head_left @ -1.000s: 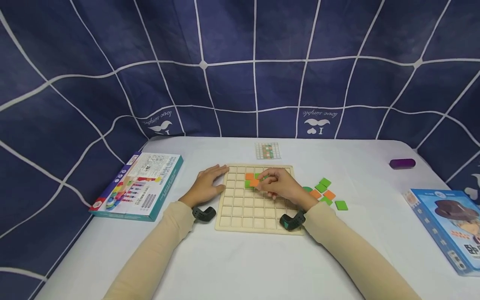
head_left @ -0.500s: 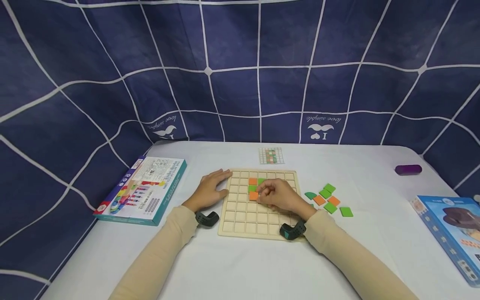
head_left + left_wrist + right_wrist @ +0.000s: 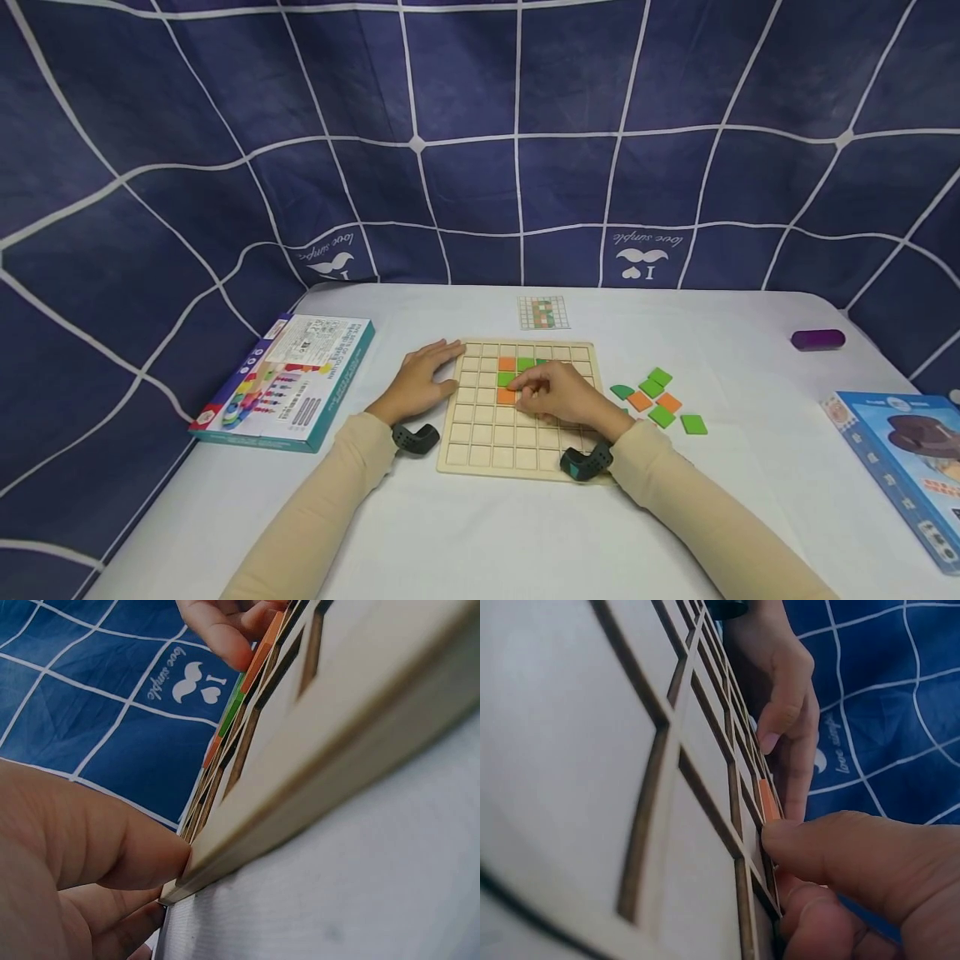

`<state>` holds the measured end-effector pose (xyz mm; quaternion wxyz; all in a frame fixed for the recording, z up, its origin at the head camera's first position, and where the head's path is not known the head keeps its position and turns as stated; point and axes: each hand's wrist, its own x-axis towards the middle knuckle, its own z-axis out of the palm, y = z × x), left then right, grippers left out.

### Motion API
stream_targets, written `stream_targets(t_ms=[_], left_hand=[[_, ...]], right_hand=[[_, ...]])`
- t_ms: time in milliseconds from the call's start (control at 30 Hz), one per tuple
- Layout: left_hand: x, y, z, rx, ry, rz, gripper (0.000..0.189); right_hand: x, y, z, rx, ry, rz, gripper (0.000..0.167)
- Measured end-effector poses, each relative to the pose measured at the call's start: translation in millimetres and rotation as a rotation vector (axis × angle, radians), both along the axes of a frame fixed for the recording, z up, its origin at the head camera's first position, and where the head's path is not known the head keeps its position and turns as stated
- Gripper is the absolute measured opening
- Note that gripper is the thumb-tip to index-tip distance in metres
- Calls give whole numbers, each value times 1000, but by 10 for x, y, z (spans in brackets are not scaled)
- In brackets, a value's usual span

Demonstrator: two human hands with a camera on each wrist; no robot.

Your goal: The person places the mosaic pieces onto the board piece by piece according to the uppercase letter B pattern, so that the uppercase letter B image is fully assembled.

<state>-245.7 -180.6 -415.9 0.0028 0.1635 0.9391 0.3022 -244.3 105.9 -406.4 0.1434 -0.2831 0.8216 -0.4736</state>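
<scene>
A wooden grid board (image 3: 480,457) lies on the white table. My left hand (image 3: 420,382) rests at its left edge, the thumb (image 3: 142,844) against the rim in the left wrist view. My right hand (image 3: 558,392) is over the middle, thumb and curled fingertips at the right side of an orange square tile (image 3: 506,397) sitting in a cell. The right thumb (image 3: 802,840) covers one end of that tile in the right wrist view. Above it are a green tile (image 3: 506,379) and another orange tile (image 3: 507,364), beside a second green tile (image 3: 525,363). Fingers hide some neighbouring cells.
Several loose green and orange tiles (image 3: 662,416) lie right of the board, with a dark green rounded piece (image 3: 622,391). A small pattern card (image 3: 543,313) lies behind it. A game box (image 3: 300,379) stands left, a blue box (image 3: 900,467) and purple case (image 3: 818,339) right.
My right hand has brought the orange tile toward me, from over the green tile into the cell below it. The left hand keeps its place. The head view has tilted slightly.
</scene>
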Motion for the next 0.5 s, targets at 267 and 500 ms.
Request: stream_targets(t_ms=[267, 500], left_hand=[[-5, -25, -7, -10, -4, 5, 66], [-6, 2, -13, -5, -8, 2, 66]], right_hand=[[-10, 26, 40, -83, -92, 50, 28], [-52, 230, 143, -216, -290, 60, 36]])
